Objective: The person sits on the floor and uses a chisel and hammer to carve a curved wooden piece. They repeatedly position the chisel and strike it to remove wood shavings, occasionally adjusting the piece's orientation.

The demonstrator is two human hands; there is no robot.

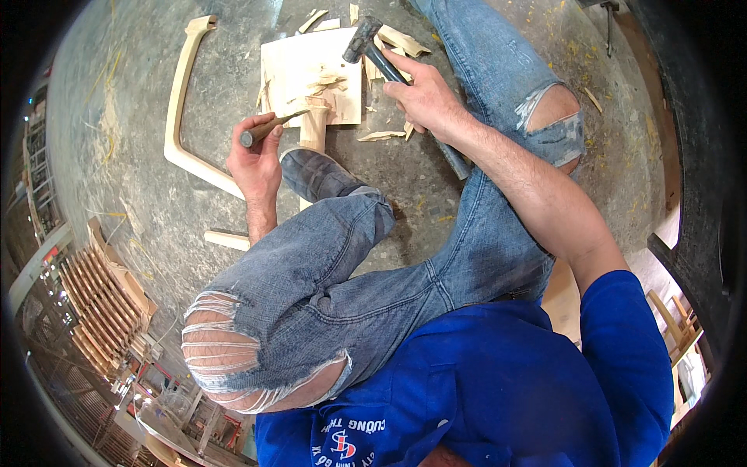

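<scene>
My left hand [258, 167] is closed around a wood chisel [258, 132], whose thin blade reaches right to the carved end of a pale wooden piece [313, 134]. That end rests on a square wooden board [311, 58] strewn with chips. My bent leg lies across the piece, hiding its middle. In my right hand [429, 95] is a hammer [364, 39], gripped by its dark handle, with the head up and left over the board's right edge. The hammer head is apart from the chisel.
A long, angled wooden part [179, 93] lies on the concrete floor at left, near a short wooden strip [227, 239]. Broken wood chips [401, 39] surround the board. Slatted wooden parts [101, 303] are stacked at far left. Dark equipment [712, 194] stands along the right.
</scene>
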